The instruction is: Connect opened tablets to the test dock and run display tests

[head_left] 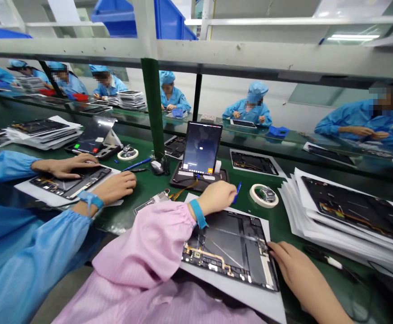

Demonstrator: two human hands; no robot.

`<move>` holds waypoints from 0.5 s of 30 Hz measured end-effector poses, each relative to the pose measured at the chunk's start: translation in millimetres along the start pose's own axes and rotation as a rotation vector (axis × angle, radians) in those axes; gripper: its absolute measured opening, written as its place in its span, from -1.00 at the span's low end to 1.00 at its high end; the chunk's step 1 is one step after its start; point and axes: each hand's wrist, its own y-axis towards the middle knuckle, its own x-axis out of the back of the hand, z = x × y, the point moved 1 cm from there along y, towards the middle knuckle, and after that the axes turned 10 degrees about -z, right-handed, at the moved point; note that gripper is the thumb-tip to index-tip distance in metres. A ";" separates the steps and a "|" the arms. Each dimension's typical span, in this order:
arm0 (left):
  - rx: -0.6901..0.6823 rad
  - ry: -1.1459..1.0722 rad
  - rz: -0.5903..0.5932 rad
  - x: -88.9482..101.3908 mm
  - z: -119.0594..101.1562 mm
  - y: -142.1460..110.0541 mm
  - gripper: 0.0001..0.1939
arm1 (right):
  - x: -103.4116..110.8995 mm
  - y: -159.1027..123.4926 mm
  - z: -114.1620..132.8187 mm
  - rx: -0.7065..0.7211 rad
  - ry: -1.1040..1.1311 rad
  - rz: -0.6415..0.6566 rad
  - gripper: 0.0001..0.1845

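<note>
My left hand (218, 197), below a pink sleeve and a blue wrist band, is closed around a slim blue pen-like tool (237, 192). It is above the far edge of an opened tablet housing (230, 243). Inside the black housing I see orange flex cables, small boards and a pale strip. White paper (267, 302) lies under it. My right hand (292, 265) grips the housing's right edge with its fingertips; the thumb is hard to make out. Behind the housing, a lit tablet screen (201, 146) leans upright on a black base, an orange cable at its foot.
At right stands a tall stack of papers and housings (348, 216), with a white tape roll (264, 196) beside it and a cable (334, 262) in front. On my left a co-worker's hands (115, 186) work on another housing. A green post (153, 108) rises ahead.
</note>
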 end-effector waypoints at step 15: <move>-0.012 -0.268 0.339 -42.1 -14.3 -22.2 -0.66 | 38.4 22.5 8.6 -0.207 0.010 0.228 -0.77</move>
